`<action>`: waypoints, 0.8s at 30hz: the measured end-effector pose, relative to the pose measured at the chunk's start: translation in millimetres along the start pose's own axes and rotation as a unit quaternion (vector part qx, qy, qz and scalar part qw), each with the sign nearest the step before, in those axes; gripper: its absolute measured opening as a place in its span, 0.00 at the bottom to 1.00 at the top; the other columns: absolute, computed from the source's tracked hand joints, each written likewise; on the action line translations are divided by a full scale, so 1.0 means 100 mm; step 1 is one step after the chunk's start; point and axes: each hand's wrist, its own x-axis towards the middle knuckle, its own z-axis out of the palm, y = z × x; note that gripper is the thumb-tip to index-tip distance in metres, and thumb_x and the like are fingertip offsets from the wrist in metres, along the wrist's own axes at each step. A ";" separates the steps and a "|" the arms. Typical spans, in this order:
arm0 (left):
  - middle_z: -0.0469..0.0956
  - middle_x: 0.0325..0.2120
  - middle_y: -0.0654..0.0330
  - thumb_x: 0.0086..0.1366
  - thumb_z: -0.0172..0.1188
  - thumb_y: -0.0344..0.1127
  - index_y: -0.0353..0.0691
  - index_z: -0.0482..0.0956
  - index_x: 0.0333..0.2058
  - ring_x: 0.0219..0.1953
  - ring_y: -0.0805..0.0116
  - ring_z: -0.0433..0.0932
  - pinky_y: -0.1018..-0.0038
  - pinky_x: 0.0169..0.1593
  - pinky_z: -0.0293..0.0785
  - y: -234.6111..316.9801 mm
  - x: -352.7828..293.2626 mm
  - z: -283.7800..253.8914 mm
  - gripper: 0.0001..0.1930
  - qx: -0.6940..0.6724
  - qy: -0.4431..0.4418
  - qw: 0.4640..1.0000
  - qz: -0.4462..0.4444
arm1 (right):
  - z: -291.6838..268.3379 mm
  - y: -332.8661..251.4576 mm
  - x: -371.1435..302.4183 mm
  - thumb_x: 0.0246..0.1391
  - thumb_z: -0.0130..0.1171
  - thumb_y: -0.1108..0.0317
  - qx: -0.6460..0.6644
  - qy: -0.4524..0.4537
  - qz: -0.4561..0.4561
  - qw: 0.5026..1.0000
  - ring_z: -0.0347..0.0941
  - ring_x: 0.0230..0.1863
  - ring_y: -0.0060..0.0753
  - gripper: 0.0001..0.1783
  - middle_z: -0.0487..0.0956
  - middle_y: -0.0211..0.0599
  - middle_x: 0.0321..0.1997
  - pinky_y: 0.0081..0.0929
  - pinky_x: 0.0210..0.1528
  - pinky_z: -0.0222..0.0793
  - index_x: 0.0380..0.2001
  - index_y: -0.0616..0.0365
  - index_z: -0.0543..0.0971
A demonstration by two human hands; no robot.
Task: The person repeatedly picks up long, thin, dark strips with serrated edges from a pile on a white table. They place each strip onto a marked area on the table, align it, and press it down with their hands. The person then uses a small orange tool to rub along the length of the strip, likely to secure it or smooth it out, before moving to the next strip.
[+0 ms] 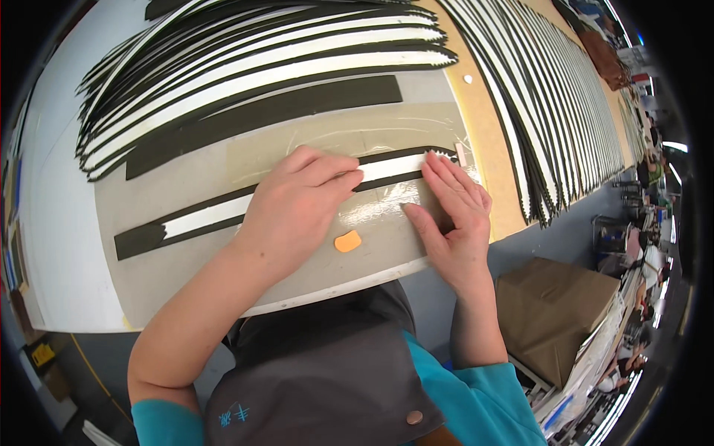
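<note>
A long black strip with a white band (223, 213) along its middle lies slantwise across the grey work mat (297, 271). My left hand (301, 204) is closed over the middle of this strip, with its curled fingertips pressed together at the white band; its thumb is mostly hidden. On the strip's right end rests my right hand (457, 219), fingers stretched out side by side and thumb apart. The strip's plain black left end (139, 241) is uncovered. An orange piece (347, 241) sits on the mat between my hands, nearer to me.
Behind the strip lies a plain black strip (297, 111), then a pile of black-and-white strips (260, 74). More strips (550, 104) are laid in rows on the tan board at right. Below the table's right edge stands a brown covered box (554, 308). Several people are in the background.
</note>
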 end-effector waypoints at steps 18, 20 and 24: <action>0.83 0.52 0.65 0.57 0.60 0.21 0.36 0.85 0.48 0.49 0.59 0.75 0.68 0.55 0.78 -0.13 -0.06 0.05 0.19 0.033 -0.010 0.998 0.050 | -0.28 0.05 0.56 0.49 0.77 0.76 0.307 -0.052 0.189 0.931 0.83 0.41 0.23 0.16 0.87 0.32 0.37 0.23 0.45 0.77 0.42 0.60 0.84; 0.82 0.52 0.65 0.57 0.61 0.21 0.36 0.85 0.48 0.49 0.59 0.75 0.68 0.55 0.78 -0.13 -0.04 0.03 0.19 0.036 -0.023 0.998 0.054 | -0.06 0.00 0.42 0.55 0.73 0.80 0.406 0.002 0.216 0.888 0.81 0.35 0.16 0.15 0.88 0.34 0.39 0.16 0.38 0.76 0.46 0.63 0.84; 0.83 0.51 0.65 0.58 0.60 0.22 0.36 0.85 0.47 0.51 0.59 0.75 0.67 0.56 0.78 -0.16 -0.05 0.04 0.18 0.020 -0.021 0.998 0.052 | 0.30 -0.29 0.35 0.57 0.72 0.77 0.376 0.041 0.209 0.902 0.80 0.38 0.17 0.08 0.89 0.33 0.40 0.19 0.40 0.74 0.41 0.63 0.87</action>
